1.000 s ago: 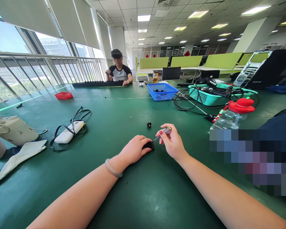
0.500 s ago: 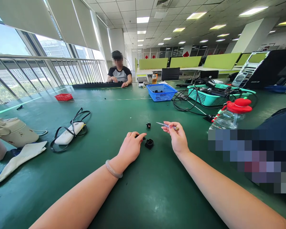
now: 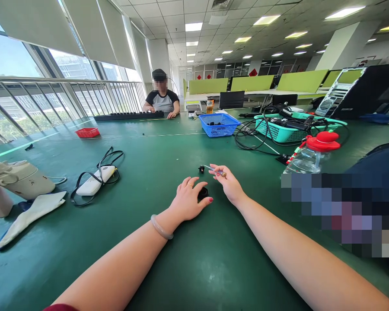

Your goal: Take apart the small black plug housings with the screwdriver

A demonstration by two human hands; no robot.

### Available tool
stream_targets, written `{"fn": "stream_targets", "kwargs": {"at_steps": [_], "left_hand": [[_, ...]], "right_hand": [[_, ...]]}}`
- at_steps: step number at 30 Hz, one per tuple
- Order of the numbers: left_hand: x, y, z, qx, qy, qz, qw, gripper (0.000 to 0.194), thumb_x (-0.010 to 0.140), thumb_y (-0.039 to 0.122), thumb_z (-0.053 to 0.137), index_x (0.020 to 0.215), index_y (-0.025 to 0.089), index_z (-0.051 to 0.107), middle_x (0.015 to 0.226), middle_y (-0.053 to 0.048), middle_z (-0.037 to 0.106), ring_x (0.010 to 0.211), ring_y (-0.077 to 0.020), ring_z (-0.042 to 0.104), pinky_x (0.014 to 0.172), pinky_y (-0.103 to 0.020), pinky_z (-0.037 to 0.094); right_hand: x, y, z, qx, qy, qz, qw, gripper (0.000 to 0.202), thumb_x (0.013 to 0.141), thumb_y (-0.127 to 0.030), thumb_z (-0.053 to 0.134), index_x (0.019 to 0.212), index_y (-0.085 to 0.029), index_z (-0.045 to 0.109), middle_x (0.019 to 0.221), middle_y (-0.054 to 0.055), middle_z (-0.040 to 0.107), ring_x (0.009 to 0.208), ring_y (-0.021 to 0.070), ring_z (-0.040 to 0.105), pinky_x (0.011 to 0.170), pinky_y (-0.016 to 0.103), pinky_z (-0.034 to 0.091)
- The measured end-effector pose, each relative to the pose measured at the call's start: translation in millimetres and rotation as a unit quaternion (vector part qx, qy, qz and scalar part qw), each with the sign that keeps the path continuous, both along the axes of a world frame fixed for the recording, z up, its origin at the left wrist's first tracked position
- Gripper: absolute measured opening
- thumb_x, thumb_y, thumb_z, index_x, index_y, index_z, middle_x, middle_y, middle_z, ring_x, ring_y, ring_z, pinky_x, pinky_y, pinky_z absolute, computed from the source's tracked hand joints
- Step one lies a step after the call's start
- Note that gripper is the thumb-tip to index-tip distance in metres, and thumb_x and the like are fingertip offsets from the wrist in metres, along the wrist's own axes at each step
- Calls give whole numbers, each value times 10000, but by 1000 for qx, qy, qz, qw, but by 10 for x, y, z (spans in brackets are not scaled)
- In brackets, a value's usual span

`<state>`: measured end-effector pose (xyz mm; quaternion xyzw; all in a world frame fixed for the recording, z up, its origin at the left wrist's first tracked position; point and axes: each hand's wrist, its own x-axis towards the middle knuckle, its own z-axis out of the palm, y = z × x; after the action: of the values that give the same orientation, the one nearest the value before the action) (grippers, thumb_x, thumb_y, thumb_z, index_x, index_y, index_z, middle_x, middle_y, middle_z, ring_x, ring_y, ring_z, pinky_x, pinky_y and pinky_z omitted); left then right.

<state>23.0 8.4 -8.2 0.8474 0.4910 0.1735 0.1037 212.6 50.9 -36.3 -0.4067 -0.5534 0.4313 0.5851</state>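
Note:
In the head view my left hand (image 3: 188, 199) is low over the table, thumb and fingers spread around a small black ring-shaped part (image 3: 202, 193). The fingers partly hide this part, and I cannot tell whether they touch it. My right hand (image 3: 229, 183) grips a slim screwdriver (image 3: 218, 172) by its clear handle, with the thin shaft pointing left. Its tip is close to a smaller black part (image 3: 201, 169) that sits on the green table (image 3: 210, 259) beyond my left fingers.
A blue basket (image 3: 219, 126) and a teal basket (image 3: 280, 134) full of cables stand farther back. At right is a red-lidded bottle (image 3: 311, 155). A white power bank (image 3: 95, 181) with a strap lies left, near a beige bag (image 3: 24, 179). Another person (image 3: 164, 100) sits at the far end.
My left hand has moved right and its fingers have spread around the ring-shaped part. My right hand has moved left, bringing the screwdriver tip close to the smaller black part.

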Motion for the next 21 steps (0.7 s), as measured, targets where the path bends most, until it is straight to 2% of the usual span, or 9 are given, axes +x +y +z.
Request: {"fn": "stream_targets", "kwargs": {"at_steps": [3, 5, 7, 10, 12, 15, 18, 21], "left_hand": [[68, -18, -14, -9, 23, -19, 1000, 465, 941, 453, 536, 1384, 313, 537, 1521, -92, 458, 1474, -344, 277, 1178, -592, 283], [63, -12, -21, -8, 24, -11, 1000, 381, 968, 337, 481, 1336, 289, 567, 1457, -74, 532, 1433, -301, 353, 1179, -536, 303], [16, 11, -24, -10, 16, 26, 999, 330, 963, 251, 450, 1257, 256, 600, 1371, -66, 603, 1361, -258, 442, 1159, -471, 344], [-110, 77, -24, -13, 2, 107, 994, 295, 937, 208, 442, 1175, 220, 616, 1314, -96, 638, 1306, -268, 493, 1122, -474, 378], [-198, 137, -20, -15, -2, 150, 989, 321, 921, 185, 428, 1185, 209, 610, 1332, -119, 628, 1322, -289, 481, 1128, -507, 359], [-284, 230, -5, -22, -7, 187, 982, 409, 898, 148, 401, 1258, 224, 582, 1369, -116, 614, 1351, -277, 466, 1159, -511, 316], [-297, 295, 19, -25, -10, 185, 982, 506, 893, 172, 416, 1387, 241, 504, 1452, -99, 560, 1398, -264, 426, 1179, -485, 300], [-276, 318, 31, -24, -11, 165, 986, 579, 907, 301, 480, 1479, 248, 415, 1504, -99, 511, 1431, -286, 383, 1187, -500, 290]], "right_hand": [[-13, 16, 3, -16, 5, 11, 1000, 306, 796, -504, 666, 901, -234, 567, 1415, 111, 594, 1171, 244, 663, 983, 436, 474], [-8, 15, 1, -27, 26, 8, 999, 302, 782, -490, 673, 891, -229, 568, 1345, 110, 643, 1091, 238, 697, 910, 402, 493], [7, 7, 0, -33, 49, 2, 998, 307, 773, -487, 682, 874, -223, 564, 1234, 105, 698, 979, 230, 726, 833, 375, 501], [32, -11, 3, -28, 65, -8, 997, 313, 790, -508, 660, 871, -225, 554, 1109, 89, 734, 853, 214, 731, 788, 367, 497], [33, -20, 9, -20, 68, -18, 997, 300, 804, -508, 649, 895, -234, 566, 1158, 84, 720, 903, 215, 724, 829, 375, 491], [-11, -26, 28, -26, 64, 3, 998, 245, 803, -454, 678, 914, -251, 599, 1330, 74, 654, 1112, 247, 682, 943, 399, 465], [-99, -33, 46, -46, 63, 48, 996, 192, 810, -385, 694, 941, -270, 615, 1418, 54, 605, 1212, 260, 644, 1015, 424, 438], [-195, -54, 52, -45, 59, 77, 994, 167, 826, -332, 692, 971, -281, 627, 1437, 39, 595, 1229, 242, 639, 1027, 416, 446]]}}
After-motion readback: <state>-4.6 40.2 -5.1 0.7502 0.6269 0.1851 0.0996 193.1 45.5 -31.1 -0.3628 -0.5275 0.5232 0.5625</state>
